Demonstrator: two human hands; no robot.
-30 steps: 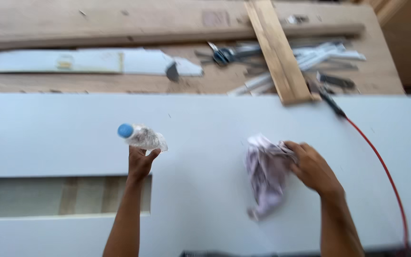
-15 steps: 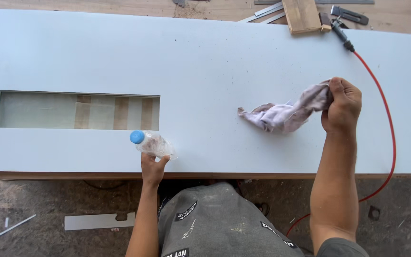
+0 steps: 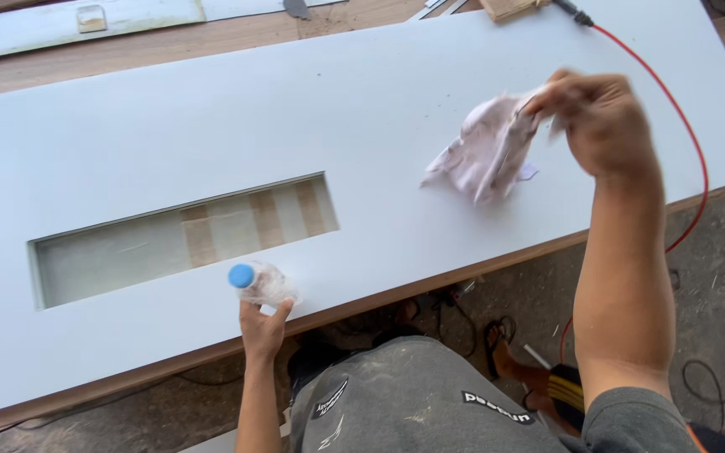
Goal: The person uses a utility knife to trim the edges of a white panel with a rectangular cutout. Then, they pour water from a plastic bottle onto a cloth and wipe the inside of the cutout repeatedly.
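My left hand (image 3: 263, 327) grips a small clear plastic bottle with a blue cap (image 3: 255, 282), held over the near edge of a large white panel (image 3: 211, 126). My right hand (image 3: 599, 117) holds a crumpled pale cloth (image 3: 488, 151), which hangs from my fingers just above the panel's right part. A long rectangular glazed cut-out (image 3: 186, 239) lies in the panel, just beyond the bottle.
A red cable (image 3: 681, 134) runs across the panel's right end and down to the concrete floor (image 3: 715, 277). Wooden boards and a pale strip (image 3: 86, 21) lie beyond the panel. My grey trousers (image 3: 404, 394) are below, and a sandalled foot (image 3: 501, 348).
The view has swung, so the panel now lies at a slant. My right hand has lifted the cloth off the surface. The bottle stays in my left hand at the near edge.
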